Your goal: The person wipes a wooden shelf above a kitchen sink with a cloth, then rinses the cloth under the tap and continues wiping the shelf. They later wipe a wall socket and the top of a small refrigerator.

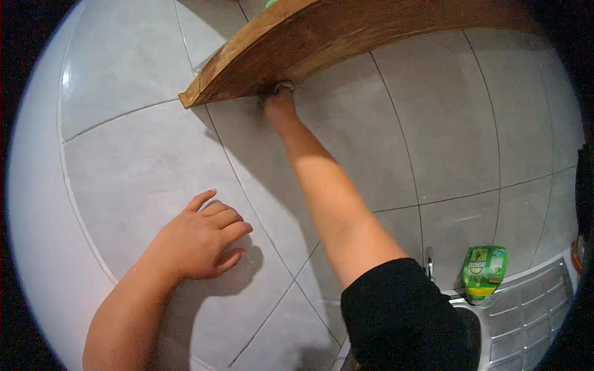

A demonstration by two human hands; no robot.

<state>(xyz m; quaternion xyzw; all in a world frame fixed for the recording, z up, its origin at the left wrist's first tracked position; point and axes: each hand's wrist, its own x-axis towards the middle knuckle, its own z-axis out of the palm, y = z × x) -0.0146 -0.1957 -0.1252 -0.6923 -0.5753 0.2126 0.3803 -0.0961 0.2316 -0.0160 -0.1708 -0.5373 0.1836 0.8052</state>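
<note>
My left hand is held against or just in front of the grey tiled wall, its fingers loosely curled and apart, with nothing in it. My right arm reaches up to the underside of a brown wooden shelf. There my right hand is mostly in shadow, near the tiles; its fingers and anything in them cannot be made out. Something greyish shows at the fingertips. A black sleeve covers the upper part of my right arm.
A green pouch of dish soap stands at the edge of a metal sink with a ribbed drainboard at the lower right. Beside the pouch is a chrome tap. A bit of a green object shows above the shelf.
</note>
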